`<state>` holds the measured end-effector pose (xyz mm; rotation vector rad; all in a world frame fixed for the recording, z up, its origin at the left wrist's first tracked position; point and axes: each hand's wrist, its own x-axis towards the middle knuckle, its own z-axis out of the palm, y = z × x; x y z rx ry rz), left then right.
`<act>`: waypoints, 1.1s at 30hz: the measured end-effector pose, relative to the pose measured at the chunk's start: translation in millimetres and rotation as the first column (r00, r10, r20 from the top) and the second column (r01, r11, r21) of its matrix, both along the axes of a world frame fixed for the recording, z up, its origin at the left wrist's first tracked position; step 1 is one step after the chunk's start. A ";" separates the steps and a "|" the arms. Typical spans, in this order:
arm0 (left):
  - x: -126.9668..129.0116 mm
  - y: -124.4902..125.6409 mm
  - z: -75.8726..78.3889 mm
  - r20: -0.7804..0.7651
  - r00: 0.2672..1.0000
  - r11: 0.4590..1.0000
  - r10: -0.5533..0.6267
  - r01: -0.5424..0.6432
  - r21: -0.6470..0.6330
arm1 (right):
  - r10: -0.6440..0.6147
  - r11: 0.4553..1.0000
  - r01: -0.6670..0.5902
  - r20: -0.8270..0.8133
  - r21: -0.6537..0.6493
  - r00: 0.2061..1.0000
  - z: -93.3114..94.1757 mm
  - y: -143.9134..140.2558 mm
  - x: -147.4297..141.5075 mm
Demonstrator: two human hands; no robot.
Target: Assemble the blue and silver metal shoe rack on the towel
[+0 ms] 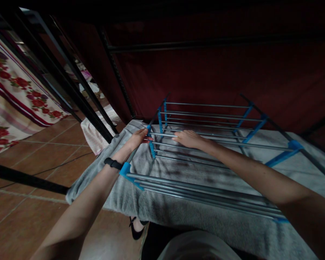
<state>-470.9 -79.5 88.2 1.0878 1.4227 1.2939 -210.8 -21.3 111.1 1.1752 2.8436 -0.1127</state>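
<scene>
A metal rack (pixel 195 191) with grey tubes and blue plastic joints lies across a grey blanket (pixel 141 209) in front of me. My left hand (pixel 137 140), with a black band on the wrist, is closed around the rack's left side tube at a blue joint (pixel 148 129). One of its fingers sticks out below the crossbar. My right hand (pixel 189 139) is wrapped over a crossbar (pixel 162 135) a little to the right of that joint. Further crossbars run behind and below both hands, and the rack's right side tube (pixel 280 131) slants away at the right.
A dark red cloth (pixel 219 72) hangs behind the rack. Black metal posts (pixel 78 97) stand at the left, with a floral curtain (pixel 18 90) beyond. A striped cloth (pixel 93 133) hangs near the blanket's left corner. Brown floor tiles (pixel 51 159) and a dark cable lie below.
</scene>
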 end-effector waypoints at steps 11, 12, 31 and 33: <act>3.6 -2.3 5.3 -0.076 0.997 0.999 -0.001 -0.002 -0.041 | -0.017 0.994 0.023 -0.054 0.110 0.998 -9.9 -10.1 -0.4; 4.0 -2.3 5.5 -0.076 0.997 0.999 -0.003 0.000 -0.039 | -0.021 0.994 0.027 -0.053 0.103 0.998 -9.2 -8.8 -0.5; 5.8 1.7 4.7 -0.094 0.995 0.998 0.032 -0.038 -0.056 | -0.041 0.990 0.024 -0.118 -0.142 0.992 -7.0 6.7 -8.6; 6.0 1.5 4.4 -0.095 0.995 0.998 0.035 -0.040 -0.044 | -0.017 0.996 0.009 -0.087 -0.091 0.996 -2.1 5.7 -8.6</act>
